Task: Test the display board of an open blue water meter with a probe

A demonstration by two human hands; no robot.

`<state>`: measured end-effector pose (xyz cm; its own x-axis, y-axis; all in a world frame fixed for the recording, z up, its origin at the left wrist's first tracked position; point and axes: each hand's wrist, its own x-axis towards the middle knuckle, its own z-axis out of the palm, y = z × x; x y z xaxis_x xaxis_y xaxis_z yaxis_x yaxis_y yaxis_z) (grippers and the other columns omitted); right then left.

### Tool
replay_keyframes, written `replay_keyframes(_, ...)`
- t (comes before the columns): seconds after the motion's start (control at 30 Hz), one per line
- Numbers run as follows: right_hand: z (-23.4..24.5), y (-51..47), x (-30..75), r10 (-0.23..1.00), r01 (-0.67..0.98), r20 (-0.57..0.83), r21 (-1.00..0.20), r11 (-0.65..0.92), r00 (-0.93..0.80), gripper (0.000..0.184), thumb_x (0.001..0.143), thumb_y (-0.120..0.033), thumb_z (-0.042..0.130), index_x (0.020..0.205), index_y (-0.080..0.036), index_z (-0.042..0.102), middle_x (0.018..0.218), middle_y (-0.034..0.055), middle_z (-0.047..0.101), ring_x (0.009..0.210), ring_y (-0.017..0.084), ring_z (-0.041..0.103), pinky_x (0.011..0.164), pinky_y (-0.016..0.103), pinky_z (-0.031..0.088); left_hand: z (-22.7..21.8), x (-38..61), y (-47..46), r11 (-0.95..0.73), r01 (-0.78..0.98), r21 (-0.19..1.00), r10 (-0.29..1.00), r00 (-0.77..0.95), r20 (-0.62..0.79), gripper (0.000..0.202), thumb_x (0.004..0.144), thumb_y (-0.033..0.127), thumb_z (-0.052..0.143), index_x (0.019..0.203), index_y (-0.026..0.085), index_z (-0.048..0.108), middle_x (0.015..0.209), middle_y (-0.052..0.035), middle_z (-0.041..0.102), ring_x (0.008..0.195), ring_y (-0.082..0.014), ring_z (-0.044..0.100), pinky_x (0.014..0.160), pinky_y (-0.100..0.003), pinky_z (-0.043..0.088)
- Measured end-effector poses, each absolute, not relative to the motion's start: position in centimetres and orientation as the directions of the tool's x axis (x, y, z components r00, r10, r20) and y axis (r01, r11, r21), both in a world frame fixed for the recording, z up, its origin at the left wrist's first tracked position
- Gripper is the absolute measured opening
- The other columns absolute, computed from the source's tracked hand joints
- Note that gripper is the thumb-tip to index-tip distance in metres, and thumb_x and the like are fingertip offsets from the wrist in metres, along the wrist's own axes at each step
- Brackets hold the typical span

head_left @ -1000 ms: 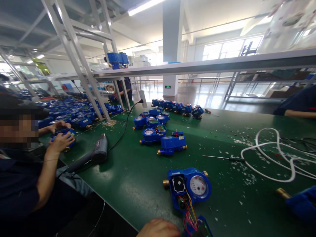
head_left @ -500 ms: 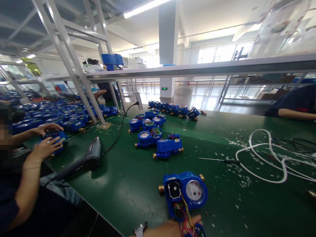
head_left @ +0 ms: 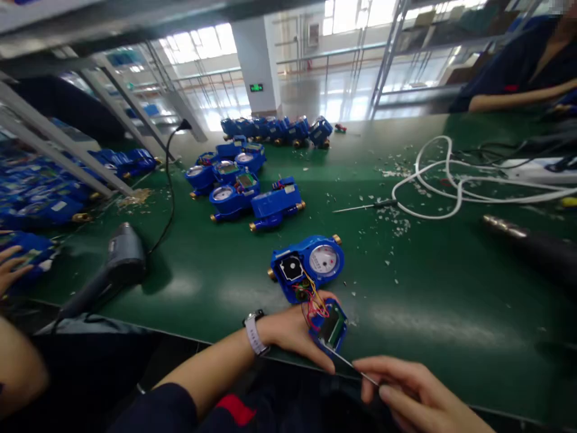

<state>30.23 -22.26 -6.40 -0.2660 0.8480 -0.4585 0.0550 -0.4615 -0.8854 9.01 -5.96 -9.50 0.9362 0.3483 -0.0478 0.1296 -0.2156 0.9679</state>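
A blue water meter (head_left: pixel 311 264) lies opened on the green table (head_left: pixel 428 288), its dial up and coloured wires trailing to a small blue cover with a circuit board (head_left: pixel 332 328). My left hand (head_left: pixel 293 331), with a watch on the wrist, holds that cover at the table's near edge. My right hand (head_left: pixel 406 388) pinches a thin metal tool (head_left: pixel 349 364) whose tip touches the cover.
Several blue meters (head_left: pixel 243 189) lie in clusters farther back and on the left. A heat gun (head_left: pixel 112 264) with its cable rests at left, a white cable (head_left: pixel 451 180) and a thin screwdriver (head_left: pixel 365 206) at right. Another person's hand (head_left: pixel 9 267) works at left; someone sits at far right.
The view has tilted down. My left hand has come up onto the cover beside the meter, and my right hand has entered with the thin tool.
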Motion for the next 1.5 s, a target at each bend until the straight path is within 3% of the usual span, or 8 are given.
replay_keyframes(0.2, -5.0, -22.9, 30.7, 0.863, 0.295, -0.438, -0.884, -0.363, -0.251, 0.039, 0.100, -0.046, 0.046, 0.130, -0.025, 0.061, 0.102, 0.0044, 0.065, 0.074, 0.014, 0.059, 0.065, 0.022, 0.049, -10.2, 9.5, -6.0, -0.061, -0.011, 0.998, 0.295, 0.955, 0.029, 0.108, 0.053, 0.033, 0.091, 0.140, 0.025, 0.028, 0.144, -0.0176, 0.042, 0.129, -0.0312, 0.049, 0.110, -0.048, 0.034)
replay_keyframes(0.37, -4.4, -23.3, 30.1, 0.965, 0.504, -0.166, -0.863, -0.042, -0.204, 0.030, 0.101, -0.032, 0.046, 0.127, -0.031, 0.061, 0.107, -0.0009, 0.067, 0.101, 0.015, 0.063, 0.090, 0.023, 0.049, -10.5, 9.4, -6.6, -0.078, -0.004, 0.997, 0.333, 0.942, 0.030, 0.115, 0.058, 0.030, 0.090, 0.144, 0.029, 0.014, 0.135, -0.0150, 0.050, 0.125, -0.0292, 0.052, 0.105, -0.045, 0.040)
replay_keyframes(0.57, -7.0, -25.4, 28.6, 0.938, 0.798, 0.147, -0.493, 0.346, -0.315, 0.060, 0.087, 0.002, 0.029, 0.143, -0.018, 0.042, 0.113, 0.0069, 0.065, 0.093, 0.017, 0.067, 0.075, 0.024, 0.056, -10.4, 9.5, -7.1, -0.188, -0.013, 0.982, 0.400, 0.912, 0.089, 0.096, 0.059, 0.028, 0.090, 0.136, 0.025, 0.032, 0.128, -0.0131, 0.051, 0.116, -0.0268, 0.056, 0.099, -0.040, 0.045)
replay_keyframes(0.63, -7.4, -25.7, 28.1, 0.944, 0.782, 0.158, -0.530, 0.328, -0.289, 0.059, 0.089, 0.001, 0.030, 0.143, -0.019, 0.040, 0.116, 0.0070, 0.064, 0.096, 0.017, 0.066, 0.077, 0.023, 0.056, -10.6, 9.6, -7.1, -0.191, -0.021, 0.981, 0.398, 0.912, 0.097, 0.095, 0.059, 0.027, 0.089, 0.136, 0.025, 0.033, 0.128, -0.0133, 0.051, 0.113, -0.0261, 0.058, 0.097, -0.038, 0.047)
replay_keyframes(0.8, -5.8, -24.5, 27.3, 0.991, 0.425, -0.070, -0.905, -0.015, -0.114, 0.045, 0.097, -0.011, 0.040, 0.139, -0.028, 0.047, 0.086, -0.0039, 0.068, 0.076, 0.008, 0.067, 0.073, 0.012, 0.051, -11.0, 9.6, -7.1, -0.165, -0.069, 0.984, 0.382, 0.915, 0.128, 0.095, 0.059, 0.028, 0.089, 0.136, 0.026, 0.034, 0.129, -0.0132, 0.051, 0.117, -0.0279, 0.056, 0.099, -0.039, 0.045)
replay_keyframes(0.93, -5.7, -23.6, 27.2, 0.970, 0.578, -0.061, -0.811, 0.089, -0.235, 0.057, 0.091, -0.006, 0.032, 0.146, -0.019, 0.043, 0.110, 0.0091, 0.069, 0.089, 0.020, 0.069, 0.076, 0.027, 0.056, -10.8, 9.7, -7.0, -0.138, -0.089, 0.986, 0.383, 0.914, 0.136, 0.091, 0.062, 0.027, 0.087, 0.135, 0.027, 0.034, 0.129, -0.0133, 0.052, 0.117, -0.0278, 0.056, 0.099, -0.040, 0.045)
replay_keyframes(1.07, -6.6, -23.1, 26.8, 0.946, 0.730, -0.041, -0.647, 0.221, -0.323, 0.074, 0.076, 0.003, 0.029, 0.148, -0.014, 0.040, 0.079, 0.0087, 0.070, 0.061, 0.023, 0.067, 0.059, 0.032, 0.056, -10.4, 9.7, -7.1, -0.154, -0.103, 0.983, 0.367, 0.918, 0.154, 0.086, 0.067, 0.028, 0.083, 0.137, 0.028, 0.033, 0.130, -0.0131, 0.051, 0.117, -0.0271, 0.056, 0.099, -0.041, 0.046)
replay_keyframes(1.5, -6.0, -22.7, 27.0, 0.944, 0.639, -0.042, -0.746, 0.189, -0.328, 0.072, 0.079, 0.001, 0.036, 0.147, -0.022, 0.042, 0.080, 0.0044, 0.068, 0.062, 0.016, 0.063, 0.061, 0.021, 0.048, -9.7, 9.9, -6.0, 0.023, -0.121, 0.992, 0.203, 0.972, 0.114, 0.091, 0.060, 0.027, 0.089, 0.132, 0.031, 0.032, 0.143, -0.0147, 0.042, 0.131, -0.0310, 0.047, 0.107, -0.052, 0.039)
